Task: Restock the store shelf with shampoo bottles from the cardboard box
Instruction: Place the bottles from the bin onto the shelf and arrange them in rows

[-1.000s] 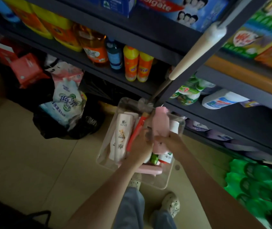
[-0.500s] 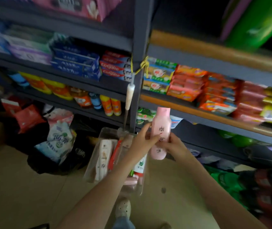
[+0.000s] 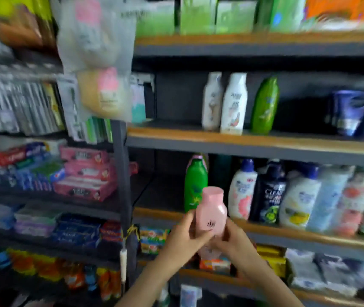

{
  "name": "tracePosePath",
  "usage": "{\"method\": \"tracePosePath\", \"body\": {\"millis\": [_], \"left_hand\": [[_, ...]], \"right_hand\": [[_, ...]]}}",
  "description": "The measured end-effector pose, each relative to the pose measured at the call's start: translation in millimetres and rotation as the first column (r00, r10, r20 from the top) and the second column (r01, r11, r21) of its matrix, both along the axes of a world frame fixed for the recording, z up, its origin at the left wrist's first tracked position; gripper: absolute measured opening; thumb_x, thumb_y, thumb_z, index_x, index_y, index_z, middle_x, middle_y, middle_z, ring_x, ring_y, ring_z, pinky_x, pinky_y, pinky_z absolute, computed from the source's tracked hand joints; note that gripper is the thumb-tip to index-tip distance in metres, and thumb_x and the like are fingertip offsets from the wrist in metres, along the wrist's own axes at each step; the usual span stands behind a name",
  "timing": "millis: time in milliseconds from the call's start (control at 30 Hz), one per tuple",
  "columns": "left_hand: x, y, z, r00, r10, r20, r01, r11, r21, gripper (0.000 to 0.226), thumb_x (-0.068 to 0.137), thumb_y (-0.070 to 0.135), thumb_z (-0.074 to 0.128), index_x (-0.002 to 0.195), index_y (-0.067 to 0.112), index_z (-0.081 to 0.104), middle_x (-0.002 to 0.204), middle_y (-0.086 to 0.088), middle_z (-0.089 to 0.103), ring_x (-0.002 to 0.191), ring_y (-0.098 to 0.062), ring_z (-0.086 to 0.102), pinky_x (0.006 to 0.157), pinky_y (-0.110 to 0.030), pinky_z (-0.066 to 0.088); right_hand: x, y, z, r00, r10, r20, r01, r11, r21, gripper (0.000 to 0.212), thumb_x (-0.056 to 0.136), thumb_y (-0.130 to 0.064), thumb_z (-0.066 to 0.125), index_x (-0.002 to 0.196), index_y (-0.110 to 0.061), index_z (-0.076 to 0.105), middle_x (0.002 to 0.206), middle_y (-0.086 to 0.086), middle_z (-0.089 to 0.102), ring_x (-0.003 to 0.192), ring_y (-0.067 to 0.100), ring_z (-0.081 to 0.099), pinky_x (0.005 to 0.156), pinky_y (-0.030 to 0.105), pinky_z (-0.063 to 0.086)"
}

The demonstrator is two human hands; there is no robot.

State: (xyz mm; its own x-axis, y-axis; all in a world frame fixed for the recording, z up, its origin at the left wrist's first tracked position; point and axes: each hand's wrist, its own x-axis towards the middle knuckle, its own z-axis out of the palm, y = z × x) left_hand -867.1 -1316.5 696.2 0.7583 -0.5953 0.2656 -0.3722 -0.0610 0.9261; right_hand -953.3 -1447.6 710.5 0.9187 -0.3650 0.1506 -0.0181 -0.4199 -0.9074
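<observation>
The left hand (image 3: 185, 238) and the right hand (image 3: 235, 240) both grasp a pink shampoo bottle (image 3: 211, 212), fingers curled round its lower half from either side. The bottle stands upright with its cap on top, held in the air in front of a shelf (image 3: 287, 234) with a wooden front edge. Just behind it on that shelf stands a green bottle (image 3: 195, 180). To the right comes a row of shampoo bottles, among them a white bottle with a blue cap (image 3: 242, 191) and a dark bottle (image 3: 270, 193). One shelf higher stand two white bottles (image 3: 223, 103) and another green one (image 3: 265, 105). Pink toothpaste boxes (image 3: 83, 173) fill the rack at left.
</observation>
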Motion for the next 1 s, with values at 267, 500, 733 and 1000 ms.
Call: {"method": "tracePosePath", "body": {"millis": [267,500,733,1000], "left_hand": [[12,-4,149,0.908,0.106,0.405,-0.024,0.979,-0.204,0.048,0.079,0.014,0.074,0.108,0.045,0.051,0.103,0.026,0.066,0.100,0.005,0.062,0.085,-0.019,0.051],[103,-10,232,0.847,0.244,0.473,-0.104,0.948,-0.302,0.046,0.081,0.010,0.070,0.120,0.025,0.052,0.106,0.016,0.063,0.099,0.004,0.060,0.088,-0.021,0.049],[172,-36,244,0.897,0.187,0.401,-0.125,0.977,-0.176,0.036,0.083,0.013,0.069,0.114,0.024,0.053,0.108,0.010,0.064,0.097,0.000,0.060,0.083,-0.024,0.050],[190,-93,238,0.954,0.041,0.296,-0.033,0.999,-0.033,0.027,0.085,0.011,0.066,0.108,0.018,0.053,0.115,0.001,0.064,0.103,-0.012,0.061,0.092,-0.034,0.051]], "right_hand": [[12,-23,137,0.913,0.135,0.384,-0.023,0.959,-0.282,0.047,0.080,-0.011,0.071,0.115,-0.032,0.048,0.113,-0.015,0.062,0.104,-0.002,0.059,0.089,0.015,0.046],[62,-82,197,0.853,-0.092,0.514,0.269,0.921,-0.281,0.027,0.084,-0.015,0.068,0.105,-0.025,0.054,0.105,-0.007,0.062,0.096,0.002,0.059,0.086,0.020,0.047],[127,-117,206,0.840,-0.256,0.479,0.447,0.827,-0.341,0.030,0.083,-0.014,0.067,0.111,-0.008,0.056,0.100,0.003,0.059,0.092,0.017,0.059,0.080,0.023,0.044],[135,-134,209,0.773,-0.344,0.533,0.574,0.738,-0.355,0.028,0.077,-0.019,0.074,0.090,-0.010,0.050,0.078,0.000,0.053,0.072,0.017,0.051,0.058,0.015,0.036]]}}
